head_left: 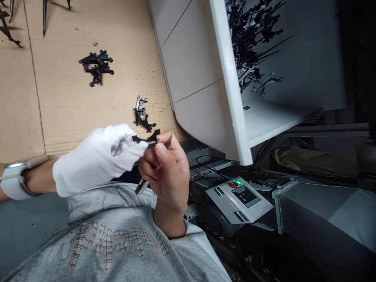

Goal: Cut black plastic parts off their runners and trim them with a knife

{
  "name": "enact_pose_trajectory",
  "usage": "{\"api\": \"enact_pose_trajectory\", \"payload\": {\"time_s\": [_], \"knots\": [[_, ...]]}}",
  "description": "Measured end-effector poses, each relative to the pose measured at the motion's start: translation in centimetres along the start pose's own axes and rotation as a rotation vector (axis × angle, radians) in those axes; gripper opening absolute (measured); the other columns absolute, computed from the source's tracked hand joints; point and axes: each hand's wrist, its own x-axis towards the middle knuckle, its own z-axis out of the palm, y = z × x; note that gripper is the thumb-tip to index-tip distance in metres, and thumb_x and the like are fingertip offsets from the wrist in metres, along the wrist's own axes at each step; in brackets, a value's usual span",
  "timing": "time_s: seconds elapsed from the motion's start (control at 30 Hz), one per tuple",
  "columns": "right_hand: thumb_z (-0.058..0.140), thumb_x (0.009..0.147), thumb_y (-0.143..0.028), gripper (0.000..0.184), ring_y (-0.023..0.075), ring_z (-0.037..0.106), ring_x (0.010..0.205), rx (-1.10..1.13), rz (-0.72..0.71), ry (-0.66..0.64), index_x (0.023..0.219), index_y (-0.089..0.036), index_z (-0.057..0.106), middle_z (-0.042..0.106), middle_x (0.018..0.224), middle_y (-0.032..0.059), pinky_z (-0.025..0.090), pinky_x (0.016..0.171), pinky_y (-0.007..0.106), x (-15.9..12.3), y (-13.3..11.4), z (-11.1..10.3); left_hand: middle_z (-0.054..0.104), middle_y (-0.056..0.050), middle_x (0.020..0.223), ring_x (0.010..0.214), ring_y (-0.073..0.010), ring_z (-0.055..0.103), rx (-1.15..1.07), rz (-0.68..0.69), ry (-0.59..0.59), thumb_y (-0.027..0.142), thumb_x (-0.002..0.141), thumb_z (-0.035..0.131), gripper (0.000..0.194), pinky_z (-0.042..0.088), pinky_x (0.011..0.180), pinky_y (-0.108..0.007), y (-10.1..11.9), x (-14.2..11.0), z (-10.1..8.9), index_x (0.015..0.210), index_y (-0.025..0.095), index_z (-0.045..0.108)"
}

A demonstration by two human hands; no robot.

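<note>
A small black plastic bracket with angled arms (151, 139) is held in front of the grey shirt (117, 235), just past the near edge of the brown cardboard-covered worktop (123, 35). Its left end is pinched in the fingers of the left hand, covered by a loose white fabric glove (96, 160); its right end is met by the thumb and fingertips of the bare right hand (169, 168). A slim, pale-handled, knife-like tool with a dark rear end (142, 186) is also grasped in the right hand, its thin pointed tip standing out beside the thumb. Whether the bracket is touched by that tip cannot be told.

The step appears to be fine edge work on the bracket. For this, the piece is best gripped firmly near the spot being worked, so that its thin arms are not bent. The tip should be kept at a shallow angle, with short, light strokes led away from the gloved fingers; loose fabric could easily be snagged.

Two similar black brackets (142, 113) lie just beyond the hands, and a cluster of more (98, 67) farther off. Many black parts (252, 43) are heaped in the white-walled bin (199, 55).
</note>
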Motion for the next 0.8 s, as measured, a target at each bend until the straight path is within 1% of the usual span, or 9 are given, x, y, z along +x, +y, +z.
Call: {"api": "enact_pose_trajectory", "payload": {"time_s": [0.1,0.2,0.33,0.47,0.53,0.63,0.7,0.73,0.8], "knots": [[0.081,0.099,-0.04,0.025,0.0049,0.015,0.045,-0.006,-0.049,-0.025,0.097,-0.029,0.059,0.028,0.062,-0.0143,0.021,0.04,0.014,0.1,-0.1,-0.4,0.048,0.007,0.063,0.055,-0.0064,0.043,-0.227,-0.152,-0.079,0.041,0.096,0.054,0.032,0.04,0.05,-0.017,0.4,0.4,-0.4,0.07,0.024,0.044],[0.079,0.102,-0.035,0.017,0.0047,0.015,0.046,0.018,-0.099,-0.056,0.1,-0.029,0.063,0.031,0.063,-0.0136,0.022,0.04,0.012,0.1,-0.1,-0.7,0.042,0.01,0.055,0.049,-0.0041,0.037,-0.334,-0.174,-0.142,0.033,0.088,0.055,0.029,0.039,0.048,-0.015,1.2,0.8,-0.8,0.063,0.024,0.043],[0.083,0.099,-0.036,0.023,0.0046,0.014,0.045,-0.012,-0.125,-0.057,0.096,-0.029,0.062,0.032,0.062,-0.0141,0.025,0.039,0.013,0.3,-0.1,-0.8,0.043,0.009,0.049,0.043,-0.0048,0.037,-0.364,-0.196,-0.196,0.032,0.083,0.052,0.026,0.035,0.04,-0.016,2.0,1.4,-1.2,0.06,0.025,0.043],[0.08,0.101,-0.037,0.021,0.0049,0.016,0.044,-0.057,-0.154,-0.075,0.097,-0.029,0.061,0.032,0.062,-0.0141,0.027,0.039,0.013,0.5,-0.1,-1.1,0.042,0.008,0.049,0.041,-0.0069,0.037,-0.332,-0.188,-0.217,0.032,0.085,0.049,0.026,0.033,0.037,-0.019,1.5,1.3,-1.0,0.061,0.026,0.042],[0.075,0.104,-0.04,0.018,0.0059,0.019,0.044,-0.092,-0.183,-0.069,0.1,-0.028,0.063,0.032,0.063,-0.013,0.026,0.039,0.014,0.5,-0.2,-1.3,0.04,0.008,0.051,0.043,-0.0071,0.034,-0.271,-0.125,-0.185,0.03,0.087,0.049,0.026,0.031,0.038,-0.02,0.9,0.9,-0.6,0.063,0.025,0.04],[0.068,0.108,-0.049,0.022,0.0078,0.027,0.046,-0.185,-0.251,-0.001,0.106,-0.027,0.067,0.039,0.065,-0.0099,0.026,0.039,0.017,0.1,-0.3,-1.5,0.043,0.007,0.055,0.046,-0.0078,0.034,-0.029,0.118,-0.035,0.022,0.09,0.049,0.025,0.028,0.042,-0.022,0.1,0.1,0.0,0.066,0.024,0.041],[0.064,0.111,-0.049,0.022,0.0091,0.036,0.049,-0.301,-0.303,0.053,0.111,-0.027,0.069,0.048,0.069,-0.0076,0.033,0.042,0.019,-0.5,-0.3,-1.7,0.045,0.006,0.057,0.049,-0.0087,0.036,0.19,0.316,0.055,0.016,0.091,0.05,0.025,0.029,0.047,-0.025,-0.2,-0.3,0.1,0.069,0.024,0.042],[0.063,0.112,-0.046,0.02,0.0097,0.041,0.052,-0.374,-0.337,0.068,0.115,-0.028,0.07,0.051,0.071,-0.0066,0.038,0.045,0.02,-0.9,-0.2,-1.8,0.044,0.006,0.057,0.049,-0.0095,0.035,0.276,0.403,0.072,0.013,0.09,0.05,0.026,0.03,0.049,-0.027,-0.4,-0.5,0.0,0.068,0.024,0.041],[0.063,0.113,-0.039,0.017,0.0105,0.049,0.056,-0.524,-0.424,0.072,0.125,-0.029,0.071,0.056,0.075,-0.0056,0.046,0.053,0.023,-1.8,0.0,-1.8,0.036,0.006,0.056,0.051,-0.0116,0.031,0.377,0.477,0.05,0.012,0.09,0.05,0.028,0.031,0.054,-0.03,-0.6,-0.7,-0.3,0.067,0.024,0.04]]}}
